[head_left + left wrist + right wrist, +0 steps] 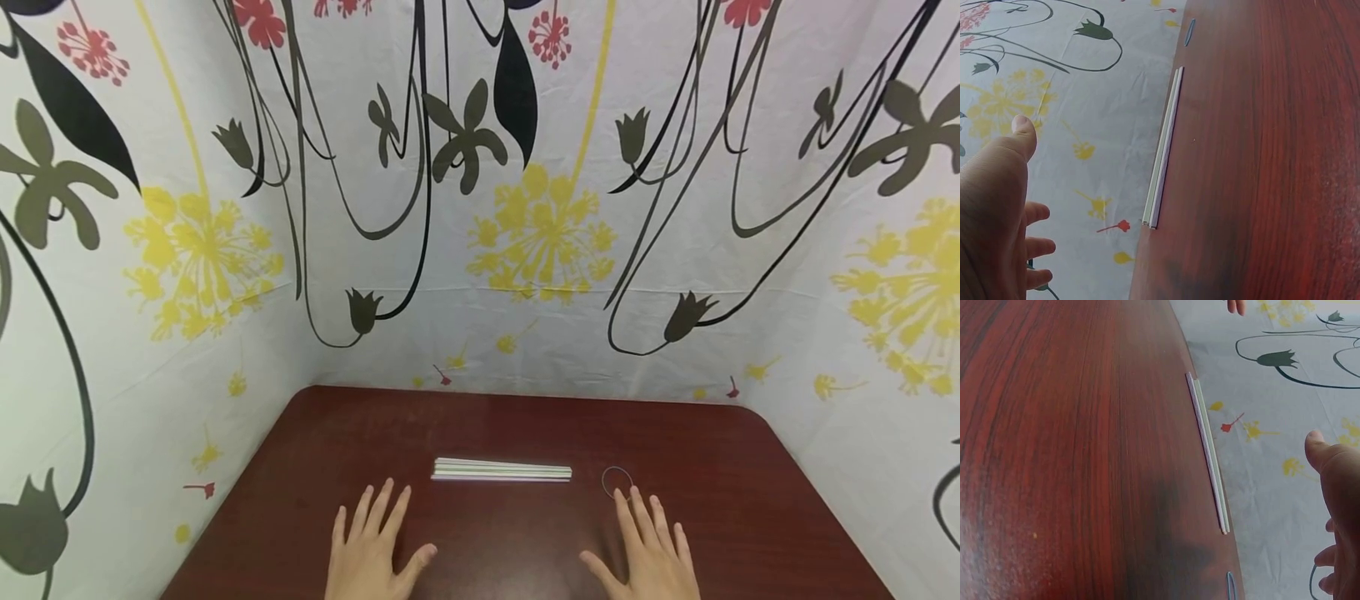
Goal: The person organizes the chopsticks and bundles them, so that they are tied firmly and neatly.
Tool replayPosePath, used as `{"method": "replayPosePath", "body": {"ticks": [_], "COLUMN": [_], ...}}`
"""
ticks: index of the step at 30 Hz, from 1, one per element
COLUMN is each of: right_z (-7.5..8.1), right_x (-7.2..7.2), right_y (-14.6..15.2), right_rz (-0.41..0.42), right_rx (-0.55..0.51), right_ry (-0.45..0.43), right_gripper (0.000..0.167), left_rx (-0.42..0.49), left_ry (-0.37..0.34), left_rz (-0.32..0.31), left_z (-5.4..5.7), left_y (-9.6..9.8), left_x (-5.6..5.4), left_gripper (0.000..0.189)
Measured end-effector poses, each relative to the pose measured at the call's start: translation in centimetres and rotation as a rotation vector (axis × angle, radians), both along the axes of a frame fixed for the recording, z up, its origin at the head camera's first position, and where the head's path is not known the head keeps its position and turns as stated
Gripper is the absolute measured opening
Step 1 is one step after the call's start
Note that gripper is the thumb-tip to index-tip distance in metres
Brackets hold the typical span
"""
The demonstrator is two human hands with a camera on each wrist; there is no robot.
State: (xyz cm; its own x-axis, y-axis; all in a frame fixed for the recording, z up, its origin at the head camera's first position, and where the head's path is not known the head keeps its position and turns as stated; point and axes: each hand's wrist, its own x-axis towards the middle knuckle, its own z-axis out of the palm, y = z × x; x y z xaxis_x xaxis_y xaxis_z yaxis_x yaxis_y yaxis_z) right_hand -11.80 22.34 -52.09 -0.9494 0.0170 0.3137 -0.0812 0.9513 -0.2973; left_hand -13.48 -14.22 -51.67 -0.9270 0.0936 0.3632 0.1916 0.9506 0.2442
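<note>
Several slim pale straws or sticks (501, 470) lie side by side in a bundle on the dark red wooden table. To their right is a thin bluish loop (617, 481), like a rubber band. My left hand (369, 546) is spread with straight fingers, nearer to me than the left end of the bundle and holding nothing. The right hand (647, 550) is spread too, its fingertips just in front of the loop; whether they touch it I cannot tell. Both wrist views show the sticks (1163, 150) and the loop (1231, 586) apart from the hands.
The brown-red table (495, 425) has rounded far corners. Behind it and on both sides hangs a white cloth (480, 333) printed with yellow, red and dark green flowers.
</note>
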Motion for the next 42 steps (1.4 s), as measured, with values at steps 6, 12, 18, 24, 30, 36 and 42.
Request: {"method": "replayPosePath", "body": {"ticks": [6,12,18,24,30,36,42], "right_z": [0.0,0.1,0.3,-0.3,-0.5,-0.4,-0.7], "right_x": [-0.1,-0.7,-1.5,-2.1,-2.4,-3.0,-3.6], "right_y": [-0.1,-0.1,0.0,-0.4,-0.9,-1.3,-1.4], "right_rz": [0.009,0.021,0.034,0.057,0.08,0.106,0.121], "right_rx": [-0.013,-0.012,-0.036,-0.056,-0.051,-0.048,-0.044], "right_ry": [0.012,0.014,-0.014,0.016,0.028,0.052,0.049], "right_gripper": [0.095,0.092,0.09,0.079,0.073,0.072,0.072], "left_rx": [0.019,0.017,0.02,0.032,0.054,0.055,0.059], "left_ry": [0.032,0.052,0.026,-0.019,-0.056,-0.071,-0.087], "left_rz": [-0.023,-0.047,-0.059,-0.061,-0.082,-0.087,-0.09], "left_z": [-0.2,-0.6,-0.8,-0.9,-1.1,-1.3,-1.7], "left_y": [0.0,0.3,0.6,0.7,1.1,1.3,1.2], "left_x": [-0.3,-0.8,-1.4,-2.2,-2.9,-3.3,-3.7], "left_gripper": [0.073,0.07,0.071,0.071,0.07,0.07,0.07]}}
